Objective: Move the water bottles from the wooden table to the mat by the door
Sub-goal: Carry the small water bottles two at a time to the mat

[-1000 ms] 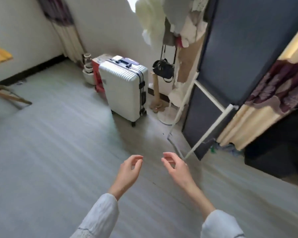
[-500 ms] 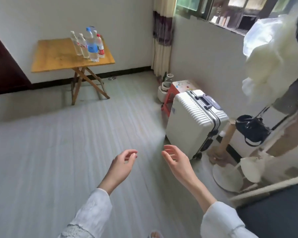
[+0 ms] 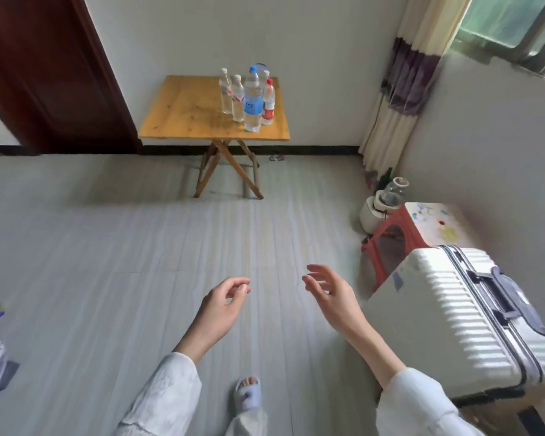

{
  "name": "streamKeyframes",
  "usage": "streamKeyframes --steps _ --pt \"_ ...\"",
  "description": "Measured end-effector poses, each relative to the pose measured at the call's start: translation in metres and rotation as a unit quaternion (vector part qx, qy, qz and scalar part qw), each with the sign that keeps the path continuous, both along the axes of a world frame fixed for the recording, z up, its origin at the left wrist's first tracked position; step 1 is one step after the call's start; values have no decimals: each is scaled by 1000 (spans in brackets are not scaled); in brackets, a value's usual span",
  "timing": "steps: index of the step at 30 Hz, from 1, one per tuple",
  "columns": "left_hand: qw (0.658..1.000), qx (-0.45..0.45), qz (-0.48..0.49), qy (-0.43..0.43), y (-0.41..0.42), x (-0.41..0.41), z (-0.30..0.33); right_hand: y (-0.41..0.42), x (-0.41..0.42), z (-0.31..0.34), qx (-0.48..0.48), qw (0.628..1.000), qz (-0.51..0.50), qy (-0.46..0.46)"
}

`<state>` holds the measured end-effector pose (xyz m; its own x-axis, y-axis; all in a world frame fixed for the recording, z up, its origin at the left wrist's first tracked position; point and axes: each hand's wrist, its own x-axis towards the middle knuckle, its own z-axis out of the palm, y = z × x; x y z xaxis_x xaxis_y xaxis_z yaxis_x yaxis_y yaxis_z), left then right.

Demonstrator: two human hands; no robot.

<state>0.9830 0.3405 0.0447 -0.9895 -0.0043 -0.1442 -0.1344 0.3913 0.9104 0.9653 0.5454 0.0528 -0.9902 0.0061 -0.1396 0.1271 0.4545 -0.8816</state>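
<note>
- I see both hands held out low in the frame, over bare grey floor [image 3: 107, 262], each coming from a white sleeve.
- My left hand [image 3: 221, 306], just left of centre, holds nothing; its fingers curl loosely, with the thumb and fingertips close together.
- My right hand [image 3: 331, 294], just right of centre, also holds nothing; its fingers are relaxed and slightly spread, palm turned inward.
- The water bottles [image 3: 249, 96] stand upright in a tight cluster on the right half of the wooden bench [image 3: 183, 118], at upper centre against the white wall, well apart from my hands.
- The nearest bottle has a blue cap and blue label; the one just right of it has a red cap and red label; the others are clear.
- A dark brown door [image 3: 44, 73] fills the upper left.
- A white ribbed suitcase [image 3: 453, 316] stands at lower right, with a red stool [image 3: 400, 234] behind it.
- One slippered foot [image 3: 247, 394] shows at bottom centre.
</note>
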Motion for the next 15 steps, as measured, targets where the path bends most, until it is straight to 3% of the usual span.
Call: streamKeyframes --steps 15 --pt "1000 -6 11 -6 -28 -349 8 -18 -348 19 -12 1000 12 15"
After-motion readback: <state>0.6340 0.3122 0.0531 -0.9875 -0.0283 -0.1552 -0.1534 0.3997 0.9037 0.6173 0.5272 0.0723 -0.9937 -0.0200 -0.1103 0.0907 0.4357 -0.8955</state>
